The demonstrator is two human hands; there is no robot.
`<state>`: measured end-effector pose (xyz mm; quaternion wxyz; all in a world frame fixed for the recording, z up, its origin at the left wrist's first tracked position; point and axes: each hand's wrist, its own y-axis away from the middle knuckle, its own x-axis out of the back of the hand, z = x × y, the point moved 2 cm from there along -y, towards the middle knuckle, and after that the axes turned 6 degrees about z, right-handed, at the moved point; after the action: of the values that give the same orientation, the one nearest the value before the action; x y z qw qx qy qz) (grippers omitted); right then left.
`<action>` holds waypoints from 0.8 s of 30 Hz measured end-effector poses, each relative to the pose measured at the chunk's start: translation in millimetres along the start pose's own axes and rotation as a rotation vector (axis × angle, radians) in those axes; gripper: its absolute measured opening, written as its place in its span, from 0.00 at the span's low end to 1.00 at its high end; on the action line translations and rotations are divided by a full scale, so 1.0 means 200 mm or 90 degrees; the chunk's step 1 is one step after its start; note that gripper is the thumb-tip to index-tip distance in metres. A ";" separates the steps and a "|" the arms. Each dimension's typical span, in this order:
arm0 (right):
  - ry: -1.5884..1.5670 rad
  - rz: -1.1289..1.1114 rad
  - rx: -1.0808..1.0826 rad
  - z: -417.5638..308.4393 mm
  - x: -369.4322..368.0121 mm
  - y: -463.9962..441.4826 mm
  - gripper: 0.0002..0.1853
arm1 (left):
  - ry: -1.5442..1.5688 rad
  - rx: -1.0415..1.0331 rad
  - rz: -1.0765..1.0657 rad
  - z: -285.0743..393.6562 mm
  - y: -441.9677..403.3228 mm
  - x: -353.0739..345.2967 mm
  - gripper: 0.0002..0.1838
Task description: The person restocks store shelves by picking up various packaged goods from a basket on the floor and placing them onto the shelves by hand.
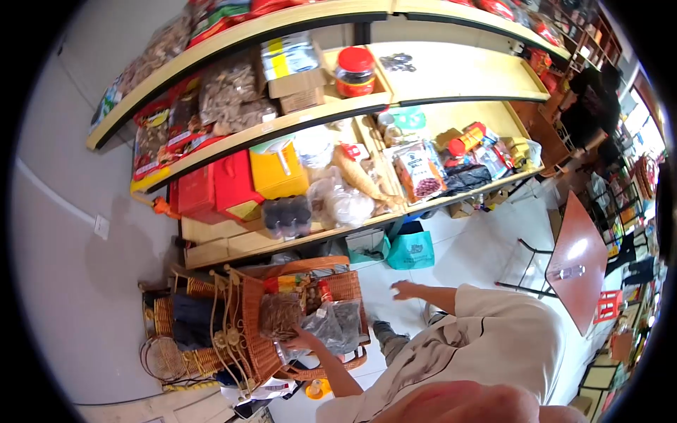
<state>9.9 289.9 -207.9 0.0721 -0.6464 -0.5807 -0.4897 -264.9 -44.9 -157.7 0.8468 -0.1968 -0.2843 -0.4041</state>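
One brown bag (279,313) lies on the wicker chair (252,303), at lower left. The left hand (302,340) touches it, maybe steadying it; I can't tell its grip. The right hand (407,290) is empty and loosely spread.

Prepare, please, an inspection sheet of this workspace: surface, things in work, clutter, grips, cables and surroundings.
Surface: wicker chair, loaded.
Things in work: brown packet on the chair; clear bag beside it.
Clutter: red jar and yellow box on crowded shelves; teal bag on the floor.
Grips: left grip touches the brown packet, firmness unclear; right grip open, empty.
Cables: nothing clearly seen.
Surroundings: wall with socket; reddish table.
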 end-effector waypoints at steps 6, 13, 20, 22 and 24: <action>-0.402 0.280 -0.517 0.87 0.15 0.77 0.23 | -0.130 -0.002 0.170 0.05 0.15 0.06 0.49; -0.711 0.307 -0.623 1.40 -0.28 1.71 0.20 | -0.117 0.051 0.076 0.25 1.05 0.12 0.39; -1.077 0.565 -0.863 1.47 -0.54 2.42 0.21 | -0.091 -0.786 -0.965 0.18 2.82 0.11 0.37; -1.086 0.576 -0.851 1.50 -0.49 2.44 0.21 | -0.022 -0.943 -1.198 0.27 3.26 0.24 0.32; -1.108 0.576 -0.817 1.56 -0.40 2.40 0.21 | -0.042 -0.927 -1.261 0.36 3.54 0.43 0.29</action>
<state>587.7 289.7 -196.3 -0.5213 -0.8289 0.2024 -0.0152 319.5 367.7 -120.9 -0.1403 -0.3326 -0.0406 -0.9317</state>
